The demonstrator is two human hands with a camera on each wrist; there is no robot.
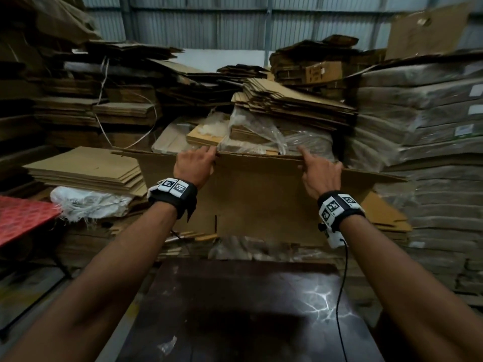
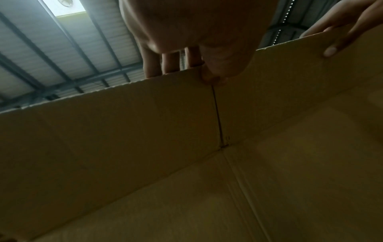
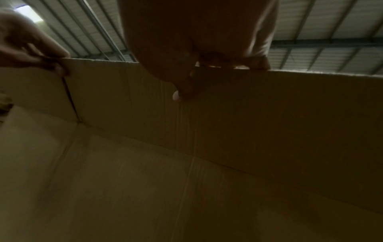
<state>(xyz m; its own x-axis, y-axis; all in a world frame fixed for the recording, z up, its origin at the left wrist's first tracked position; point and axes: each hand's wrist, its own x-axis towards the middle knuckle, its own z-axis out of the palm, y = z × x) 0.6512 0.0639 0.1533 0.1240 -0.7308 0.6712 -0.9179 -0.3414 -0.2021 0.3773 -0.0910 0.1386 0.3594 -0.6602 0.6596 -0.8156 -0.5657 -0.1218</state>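
Cardboard box (image 1: 258, 202), flat, gripped at top edge by left hand (image 1: 194, 165) and right hand (image 1: 320, 173), upright beyond bench (image 1: 235, 309); unfolding judged outstanding.

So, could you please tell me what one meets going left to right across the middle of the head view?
Red sheet, white sack, left hand, right hand (both gripping the cardboard box), plastic-wrapped stacks.

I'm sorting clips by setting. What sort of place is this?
Most likely a warehouse storing cardboard: stacks of flattened cartons rise around, plastic-wrapped bundles stand at the right, and a corrugated metal wall runs behind. The left hand and right hand grip one flat carton.
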